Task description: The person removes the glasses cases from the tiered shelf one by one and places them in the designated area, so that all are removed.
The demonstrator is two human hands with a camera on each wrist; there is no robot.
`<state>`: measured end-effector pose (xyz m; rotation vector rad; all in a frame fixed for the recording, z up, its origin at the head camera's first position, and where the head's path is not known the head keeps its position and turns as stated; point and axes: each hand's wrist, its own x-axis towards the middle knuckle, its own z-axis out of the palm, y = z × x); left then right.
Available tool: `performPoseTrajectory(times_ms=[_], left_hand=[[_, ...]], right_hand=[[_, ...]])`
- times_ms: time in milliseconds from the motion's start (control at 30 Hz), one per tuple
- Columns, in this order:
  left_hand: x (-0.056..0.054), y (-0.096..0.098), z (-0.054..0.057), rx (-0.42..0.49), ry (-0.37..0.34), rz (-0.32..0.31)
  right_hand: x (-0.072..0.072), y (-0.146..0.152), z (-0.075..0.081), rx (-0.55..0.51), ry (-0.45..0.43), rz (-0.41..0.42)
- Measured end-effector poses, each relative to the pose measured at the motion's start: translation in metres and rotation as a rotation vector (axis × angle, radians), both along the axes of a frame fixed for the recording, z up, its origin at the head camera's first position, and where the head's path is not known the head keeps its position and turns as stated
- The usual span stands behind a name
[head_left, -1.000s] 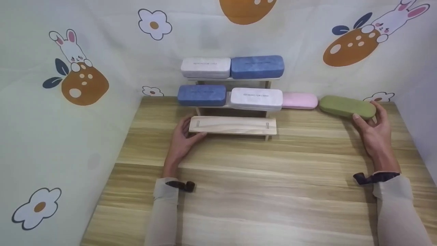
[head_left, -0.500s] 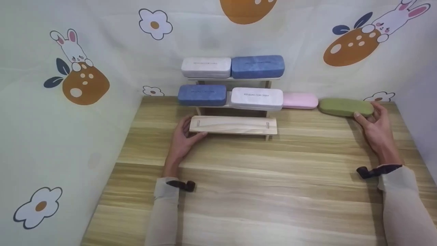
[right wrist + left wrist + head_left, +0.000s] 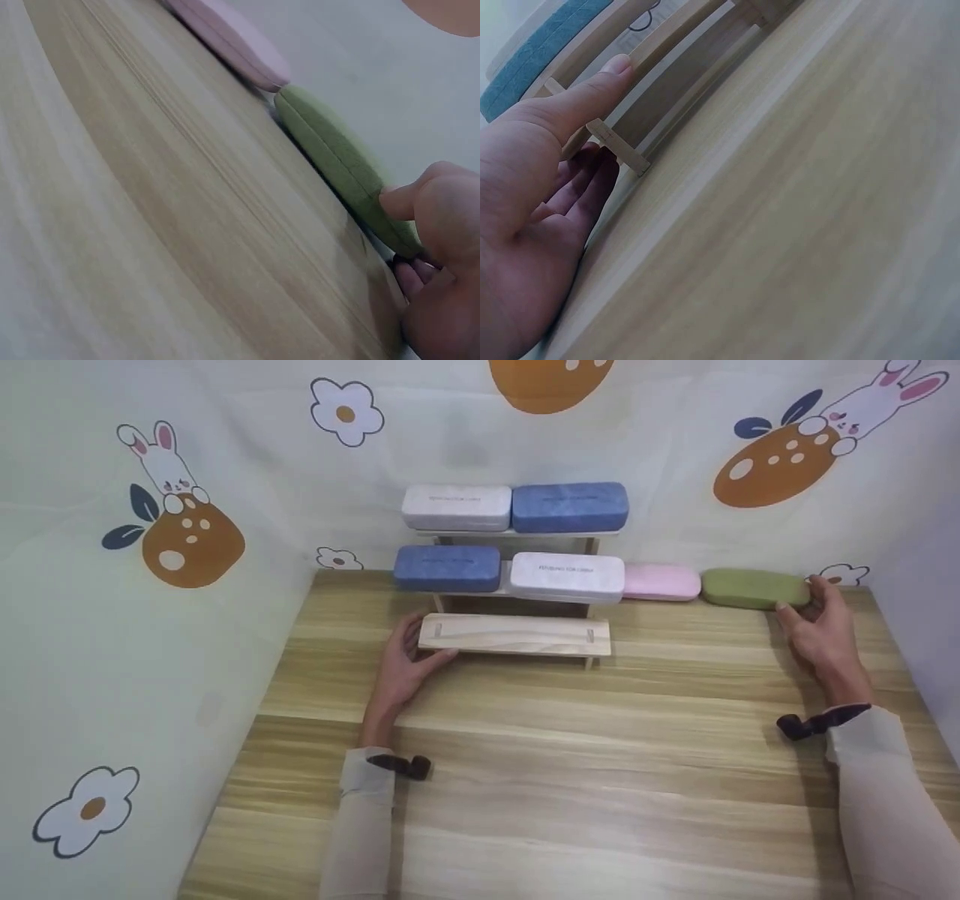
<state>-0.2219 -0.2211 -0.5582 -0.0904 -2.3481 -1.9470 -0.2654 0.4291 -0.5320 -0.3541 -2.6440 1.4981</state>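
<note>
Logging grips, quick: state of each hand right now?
Left hand: holding the lowest wooden shelf by its left end.
Right hand: holding the green case.

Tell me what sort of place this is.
Probably a staged tabletop display corner: a wood-grain table, a rabbit-printed backdrop, and stepped wooden shelves, the upper two bearing oblong cases.

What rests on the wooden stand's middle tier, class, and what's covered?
A blue glasses case and, to its right, a white glasses case. A strip of middle tier shows between them; the surface beneath both is hidden.
</note>
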Motion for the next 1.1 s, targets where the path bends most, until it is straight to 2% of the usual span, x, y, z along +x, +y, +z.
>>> performPoseTrajectory(times_ms=[167,400,667,900,1100], left_hand=[[-0.002,0.0,-0.004,0.035,0.033,-0.019],[-0.002,0.0,-0.003,0.043,0.035,-0.022],[-0.001,0.0,-0.003,0.061,0.039,-0.02],[-0.001,0.0,-0.003,0.04,0.033,-0.011],[-0.001,0.0,-0.003,0.04,0.026,-0.009]], right_hand=[[-0.004,0.0,-0.005,0.037,0.055,0.007],[-0.003,-0.002,-0.005,0.061,0.054,-0.001],[-0.001,-0.005,-0.003,0.035,0.06,-0.036],[0.002,-0.013,0.005,0.11,0.096,-0.059],[0.006,-0.03,0.017,0.052,0.085,-0.06]])
